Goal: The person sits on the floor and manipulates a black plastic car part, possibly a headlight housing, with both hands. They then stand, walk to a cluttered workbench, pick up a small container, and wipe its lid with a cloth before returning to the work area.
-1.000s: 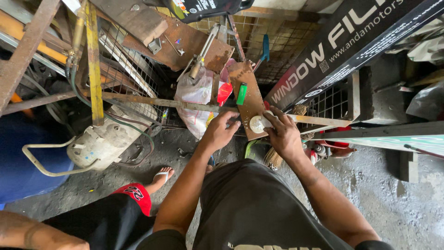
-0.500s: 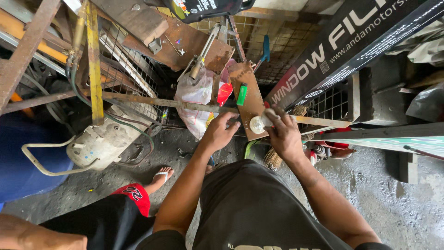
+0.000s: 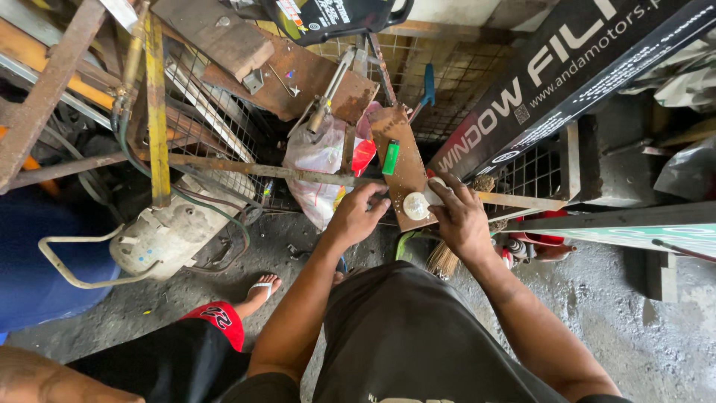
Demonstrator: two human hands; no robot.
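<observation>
Where the two hands meet over the cluttered scrap, a small round white disc is seen lying on a rusty metal plate; the plate's long axis runs away from the person, up toward the wire mesh, and the disc sits at its near end. The right hand is the nearer one; its fingers are curled around a pale roll-like object just right of the disc, though how firmly it is gripped cannot be told. The left hand is laid against the plate's left edge, fingers bent and pinched at it, touching or almost touching the disc from the left; so the disc lies between the two sets of fingertips, slightly ahead of them. A flat green rectangular tag is stuck upright on the plate beyond the disc; a red piece and a crumpled whitish plastic bag are seen to its left. A long black signboard with white lettering is leaned diagonally at the upper right; a second board with a green and white edge is laid across at the right. A dark jug with a printed label hangs at the top; a sandalled foot of another person is visible lower left.
</observation>
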